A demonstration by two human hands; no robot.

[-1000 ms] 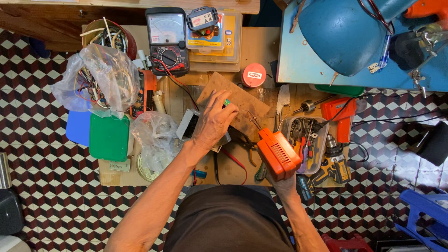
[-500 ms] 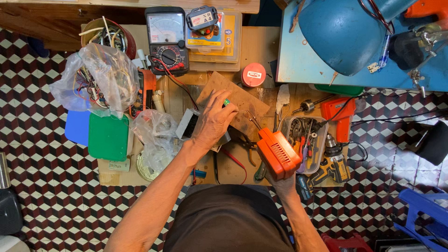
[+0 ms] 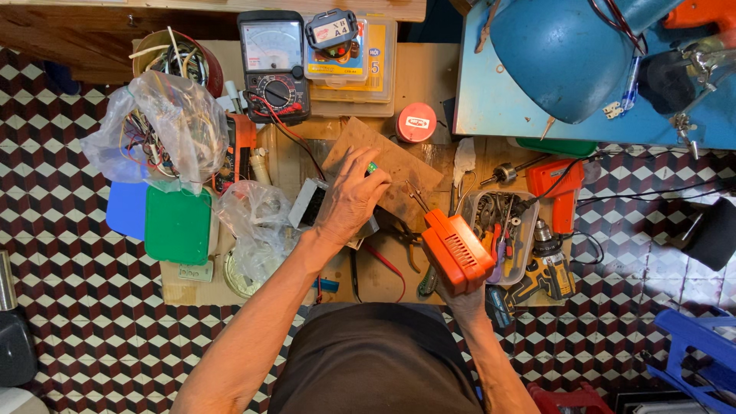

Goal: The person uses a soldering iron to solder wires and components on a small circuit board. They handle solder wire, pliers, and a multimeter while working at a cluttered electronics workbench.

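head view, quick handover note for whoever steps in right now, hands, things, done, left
Left hand: palm down on a small grey metal box at the edge of the brown board, a small green part at its fingertips.
Right hand: mostly hidden under the orange soldering gun it grips, tip pointing at the board, near the left fingers.
Nearby: analog multimeter with leads running toward the board, clear tub of hand tools, red round tin.
Done: tool and part brought together.
Left: cannot tell whether any joint is made; the hand covers the work.
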